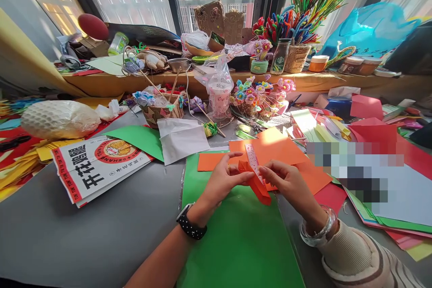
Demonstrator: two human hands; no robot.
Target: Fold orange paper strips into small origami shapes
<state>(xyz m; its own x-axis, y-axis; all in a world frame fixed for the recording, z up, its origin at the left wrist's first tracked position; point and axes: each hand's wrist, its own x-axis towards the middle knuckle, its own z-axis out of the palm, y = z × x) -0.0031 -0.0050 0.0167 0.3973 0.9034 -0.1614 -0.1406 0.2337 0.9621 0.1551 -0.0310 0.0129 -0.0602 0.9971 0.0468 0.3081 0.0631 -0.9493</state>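
A folded orange paper piece point(259, 190), long and narrow with raised edges, is held above the green sheet point(236, 238). My left hand point(224, 177) pinches its upper end between thumb and fingers. My right hand point(281, 180) is closed at its right side, thumb and forefinger pressed together against the paper. A narrow pink-and-white patterned strip point(251, 156) runs up from behind the fingertips. I cannot tell if the right hand also grips this strip. Flat orange sheets point(310, 173) lie behind and to the right of the hands.
A printed paper bag point(111, 166) lies left, beside a white paper point(182, 139). Farther back stand a basket point(162, 110), a bagged pink cup point(220, 99) and craft flowers point(251, 94). Stacked coloured papers point(405, 189) cover the right side. A crowded ledge point(141, 83) runs below the windows.
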